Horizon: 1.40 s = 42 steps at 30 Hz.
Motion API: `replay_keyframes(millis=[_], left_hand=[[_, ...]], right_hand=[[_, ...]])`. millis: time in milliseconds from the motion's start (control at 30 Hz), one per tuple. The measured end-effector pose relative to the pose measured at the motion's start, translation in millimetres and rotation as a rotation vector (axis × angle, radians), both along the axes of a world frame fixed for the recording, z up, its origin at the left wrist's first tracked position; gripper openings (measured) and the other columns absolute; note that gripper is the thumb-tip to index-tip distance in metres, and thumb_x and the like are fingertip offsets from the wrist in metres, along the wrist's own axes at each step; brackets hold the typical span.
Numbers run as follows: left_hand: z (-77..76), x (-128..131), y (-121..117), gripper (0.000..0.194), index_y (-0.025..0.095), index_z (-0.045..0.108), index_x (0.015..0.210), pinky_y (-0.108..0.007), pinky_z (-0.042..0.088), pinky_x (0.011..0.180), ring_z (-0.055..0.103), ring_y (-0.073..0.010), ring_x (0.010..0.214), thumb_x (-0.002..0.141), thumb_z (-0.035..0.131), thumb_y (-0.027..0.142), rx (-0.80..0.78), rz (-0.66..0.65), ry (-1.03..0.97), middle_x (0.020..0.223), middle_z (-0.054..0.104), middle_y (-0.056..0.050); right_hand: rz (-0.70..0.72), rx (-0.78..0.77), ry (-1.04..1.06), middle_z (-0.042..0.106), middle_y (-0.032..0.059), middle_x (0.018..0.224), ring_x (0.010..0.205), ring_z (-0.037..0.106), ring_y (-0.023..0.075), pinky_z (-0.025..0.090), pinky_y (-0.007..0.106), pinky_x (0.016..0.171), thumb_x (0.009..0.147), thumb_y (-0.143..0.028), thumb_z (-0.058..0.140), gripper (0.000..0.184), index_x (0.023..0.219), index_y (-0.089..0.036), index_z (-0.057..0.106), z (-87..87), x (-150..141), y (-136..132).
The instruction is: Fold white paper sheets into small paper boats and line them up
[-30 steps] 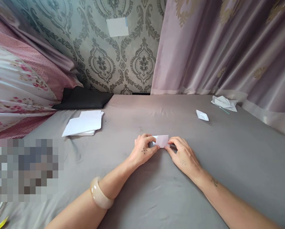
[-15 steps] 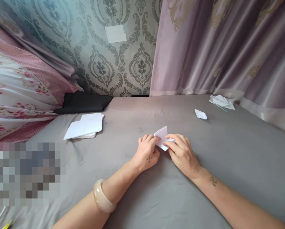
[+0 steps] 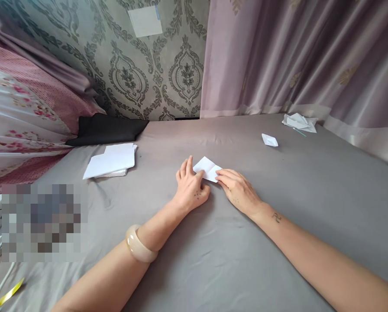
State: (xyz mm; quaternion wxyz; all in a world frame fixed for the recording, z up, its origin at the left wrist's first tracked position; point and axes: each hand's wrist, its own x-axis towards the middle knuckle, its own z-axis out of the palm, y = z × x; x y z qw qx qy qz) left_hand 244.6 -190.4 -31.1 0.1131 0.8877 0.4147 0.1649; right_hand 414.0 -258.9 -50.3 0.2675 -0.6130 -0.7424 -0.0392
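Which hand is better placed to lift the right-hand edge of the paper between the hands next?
Probably the right hand: its fingertips are at that edge of the white paper. The left hand has its index finger at the opposite side.

The bare left forearm (image 3: 163, 219) slanted inward over the grey cloth-covered surface (image 3: 220, 260), aimed toward its far edge, and the bare right forearm (image 3: 311, 251) slanted in from the opposite side, the two hands near each other but not touching. The left hand (image 3: 190, 187) was palm down, its index finger angled toward the right hand, the thumb bent below it, and the other fingers fanned toward the far edge. The right hand (image 3: 241, 190) had its back upward, fingers gathered side by side, thumb close beneath. Small dark dots marked both hands' backs; a dark angular mark sat near the right wrist.
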Motion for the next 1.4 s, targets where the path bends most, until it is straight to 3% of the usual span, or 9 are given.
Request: replay_keyframes(millis=[100, 167, 267, 500, 667, 900, 1100, 1400], left_hand=[[1.1, -2.0, -1.3, 0.029, 0.018, 0.063, 0.102, -0.055, 0.028, 0.103, 0.027, -0.0376, 0.134, 0.075, 0.053, 0.016, 0.156, -0.092, 0.025, 0.145, 0.035, -0.015], [0.6, -1.6, -0.6, 0.026, 0.02, 0.063, 0.102, -0.047, 0.038, 0.095, 0.045, -0.0308, 0.117, 0.08, 0.05, 0.016, 0.15, -0.132, 0.036, 0.127, 0.052, -0.012], [-1.0, 0.2, 2.1, 0.022, 0.018, 0.064, 0.098, -0.038, 0.045, 0.084, 0.054, -0.0246, 0.096, 0.087, 0.044, 0.017, 0.073, -0.134, 0.028, 0.102, 0.062, -0.009], [-4.1, 0.3, 6.3, 0.017, 0.018, 0.066, 0.092, -0.035, 0.048, 0.084, 0.056, -0.0228, 0.094, 0.089, 0.049, 0.017, -0.026, -0.065, -0.097, 0.1, 0.063, -0.008], [-5.8, 0.8, 9.1, 0.014, 0.019, 0.07, 0.09, -0.034, 0.048, 0.085, 0.057, -0.0231, 0.098, 0.085, 0.057, 0.017, -0.152, 0.008, -0.2, 0.1, 0.064, -0.007], [-4.8, 0.1, 16.0, 0.014, 0.021, 0.074, 0.091, -0.035, 0.046, 0.088, 0.055, -0.0232, 0.1, 0.082, 0.064, 0.025, -0.284, 0.13, -0.278, 0.099, 0.061, -0.008], [-5.7, 0.9, 21.2, 0.018, 0.019, 0.075, 0.09, -0.033, 0.046, 0.084, 0.056, -0.0212, 0.092, 0.084, 0.059, 0.025, -0.337, 0.134, -0.291, 0.093, 0.061, -0.008], [-5.1, 2.7, 23.4, 0.019, 0.017, 0.073, 0.086, -0.035, 0.044, 0.087, 0.056, -0.0225, 0.094, 0.084, 0.058, 0.028, -0.345, 0.15, -0.26, 0.093, 0.061, -0.009]], right_hand=[[0.0, 0.0, 0.004, 0.067, 0.0084, 0.117, 0.112, 0.058, 0.0225, 0.049, 0.039, 0.091, 0.094, -0.016, 0.045, 0.025, 0.099, -0.019, 0.069, 1.5, -1.0, 0.3], [-0.004, 0.025, -0.014, 0.067, 0.009, 0.116, 0.11, 0.059, 0.0228, 0.049, 0.039, 0.091, 0.094, -0.016, 0.045, 0.024, 0.097, -0.018, 0.069, 3.1, -3.9, -1.3], [0.005, 0.038, -0.032, 0.067, 0.0088, 0.115, 0.106, 0.061, 0.0224, 0.048, 0.039, 0.091, 0.093, -0.014, 0.044, 0.025, 0.094, -0.018, 0.069, 5.5, -9.6, -5.2], [-0.045, -0.152, 0.083, 0.06, 0.0103, 0.126, 0.113, 0.055, 0.0255, 0.049, 0.04, 0.092, 0.092, -0.019, 0.046, 0.027, 0.115, -0.017, 0.059, 10.3, -12.1, -4.9], [-0.065, -0.23, 0.121, 0.061, 0.0086, 0.124, 0.111, 0.054, 0.0262, 0.047, 0.04, 0.092, 0.092, -0.022, 0.048, 0.02, 0.099, -0.018, 0.065, 12.0, -7.2, 0.5], [-0.212, -0.171, 0.308, 0.068, 0.0057, 0.109, 0.101, 0.059, 0.0214, 0.046, 0.035, 0.089, 0.089, -0.021, 0.053, 0.019, 0.075, -0.02, 0.066, 10.9, -12.4, 5.5], [-0.307, -0.137, 0.427, 0.068, 0.0053, 0.098, 0.092, 0.061, 0.0202, 0.045, 0.033, 0.084, 0.087, -0.027, 0.056, 0.023, 0.066, -0.02, 0.06, 11.7, -18.3, 11.1], [-0.365, -0.123, 0.309, 0.062, 0.0088, 0.096, 0.088, 0.055, 0.0223, 0.044, 0.037, 0.084, 0.088, -0.03, 0.054, 0.026, 0.064, -0.02, 0.055, 4.6, -18.6, 15.2]])
